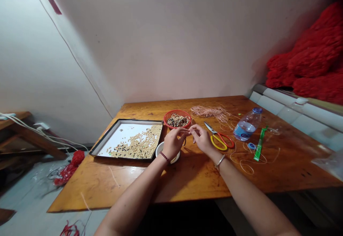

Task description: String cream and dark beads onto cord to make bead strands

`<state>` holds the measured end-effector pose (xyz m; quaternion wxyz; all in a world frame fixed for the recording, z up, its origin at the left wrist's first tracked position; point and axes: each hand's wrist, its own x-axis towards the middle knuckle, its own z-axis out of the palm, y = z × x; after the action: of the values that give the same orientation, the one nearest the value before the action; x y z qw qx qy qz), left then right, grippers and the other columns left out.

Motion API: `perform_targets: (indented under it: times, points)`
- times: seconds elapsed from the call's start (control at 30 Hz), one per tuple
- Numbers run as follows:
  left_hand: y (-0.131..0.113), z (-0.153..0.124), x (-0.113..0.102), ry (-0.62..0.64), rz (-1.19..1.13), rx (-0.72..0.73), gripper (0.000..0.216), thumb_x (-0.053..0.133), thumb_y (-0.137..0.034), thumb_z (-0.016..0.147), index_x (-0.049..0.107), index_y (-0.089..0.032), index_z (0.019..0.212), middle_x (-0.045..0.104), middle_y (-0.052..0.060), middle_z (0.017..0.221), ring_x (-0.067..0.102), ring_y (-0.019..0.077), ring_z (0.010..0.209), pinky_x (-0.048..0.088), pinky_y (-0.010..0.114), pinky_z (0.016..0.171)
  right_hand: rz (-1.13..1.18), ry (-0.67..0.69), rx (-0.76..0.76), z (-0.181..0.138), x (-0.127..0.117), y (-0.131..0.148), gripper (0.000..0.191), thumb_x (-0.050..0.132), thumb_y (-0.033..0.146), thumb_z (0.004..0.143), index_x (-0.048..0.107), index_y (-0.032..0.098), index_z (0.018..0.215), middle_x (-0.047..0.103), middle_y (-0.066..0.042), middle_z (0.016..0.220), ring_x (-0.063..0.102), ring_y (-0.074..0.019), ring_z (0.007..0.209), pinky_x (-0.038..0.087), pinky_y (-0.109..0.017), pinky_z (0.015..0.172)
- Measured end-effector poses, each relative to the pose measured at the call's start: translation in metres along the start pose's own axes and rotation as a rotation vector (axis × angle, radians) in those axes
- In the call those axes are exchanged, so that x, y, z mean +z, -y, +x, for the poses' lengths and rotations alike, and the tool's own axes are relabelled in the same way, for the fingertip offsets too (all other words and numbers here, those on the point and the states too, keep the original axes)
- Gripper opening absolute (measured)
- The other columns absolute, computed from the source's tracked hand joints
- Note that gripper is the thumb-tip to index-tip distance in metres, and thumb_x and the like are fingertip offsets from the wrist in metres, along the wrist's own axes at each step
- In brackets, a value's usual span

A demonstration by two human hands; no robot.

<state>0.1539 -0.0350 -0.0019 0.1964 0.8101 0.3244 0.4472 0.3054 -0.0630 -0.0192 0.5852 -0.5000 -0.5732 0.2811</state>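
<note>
My left hand (173, 142) and my right hand (201, 138) meet above the wooden table (187, 179), fingertips pinched together on a thin string with dark beads hanging from it (184, 141). The left hand hovers over a small white bowl (160, 147). A red bowl (169, 116) of mixed beads stands just behind the hands. A black-rimmed tray (118, 132) with many pale beads lies to the left.
Yellow-and-red scissors (220, 139) lie right of my right hand. A plastic water bottle (247, 124), a green tool (259, 145), loose loops of cord (248, 164) and a pink cord bundle (210, 112) are on the right. Red fluffy material (313, 61) is piled at far right.
</note>
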Motion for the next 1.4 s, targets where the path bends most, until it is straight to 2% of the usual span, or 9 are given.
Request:
perform_targets:
  times: [0.27,0.43,0.53,0.63,0.83,1.23,1.4]
  points:
    - [0.003,0.002,0.001,0.033,-0.198,-0.111,0.013,0.059,-0.032,0.085,0.059,-0.019,0.086,0.068,0.003,0.081,0.064,0.0141,0.076,0.048,0.024,0.069,0.129,0.037,0.059,0.005,0.0,-0.006,0.033,0.057,0.052,0.08,0.059,0.019,0.081,0.065,-0.002,0.07,0.048,-0.0077,0.041,0.04,-0.021,0.038]
    - [0.012,0.005,0.007,0.036,-0.432,-0.228,0.022,0.064,-0.036,0.08,0.056,-0.016,0.086,0.067,0.006,0.085,0.066,0.0164,0.08,0.052,0.027,0.071,0.254,0.087,0.182,0.008,-0.002,-0.003,0.034,0.066,0.05,0.071,0.065,0.017,0.08,0.069,-0.004,0.073,0.047,-0.0064,0.041,0.043,-0.021,0.038]
    - [0.014,0.005,0.008,0.047,-0.504,-0.263,0.026,0.066,-0.037,0.078,0.054,-0.016,0.086,0.067,0.006,0.085,0.067,0.0171,0.082,0.052,0.028,0.074,0.312,0.107,0.238,0.008,-0.003,-0.003,0.033,0.07,0.046,0.069,0.067,0.016,0.083,0.07,-0.005,0.076,0.053,-0.0081,0.048,0.044,-0.02,0.04]
    - [0.014,0.005,0.008,0.042,-0.499,-0.262,0.026,0.067,-0.037,0.077,0.054,-0.016,0.085,0.066,0.006,0.086,0.066,0.0162,0.081,0.052,0.027,0.073,0.342,0.137,0.247,0.007,-0.005,-0.004,0.032,0.075,0.04,0.065,0.067,0.016,0.086,0.07,-0.005,0.08,0.061,-0.0121,0.062,0.045,-0.019,0.045]
    - [0.012,0.005,0.007,0.032,-0.472,-0.275,0.025,0.065,-0.037,0.078,0.054,-0.016,0.086,0.066,0.005,0.082,0.065,0.0157,0.076,0.052,0.026,0.068,0.321,0.182,0.243,0.007,-0.008,-0.007,0.037,0.078,0.033,0.061,0.063,0.017,0.092,0.069,-0.006,0.087,0.064,-0.0152,0.073,0.048,-0.02,0.051]
    - [0.016,0.006,0.009,0.058,-0.496,-0.291,0.027,0.067,-0.035,0.077,0.053,-0.016,0.089,0.068,0.005,0.083,0.067,0.0164,0.08,0.051,0.025,0.07,0.334,0.136,0.264,0.008,-0.004,-0.005,0.033,0.074,0.032,0.06,0.054,0.019,0.083,0.061,0.001,0.071,0.055,-0.0108,0.059,0.043,-0.019,0.046]
    - [0.012,0.006,0.006,0.066,-0.41,-0.22,0.025,0.066,-0.037,0.078,0.054,-0.017,0.089,0.068,0.005,0.086,0.066,0.016,0.08,0.051,0.025,0.07,0.4,0.096,0.274,0.008,-0.004,-0.004,0.032,0.071,0.027,0.06,0.048,0.02,0.081,0.056,0.004,0.069,0.049,-0.008,0.055,0.041,-0.018,0.045]
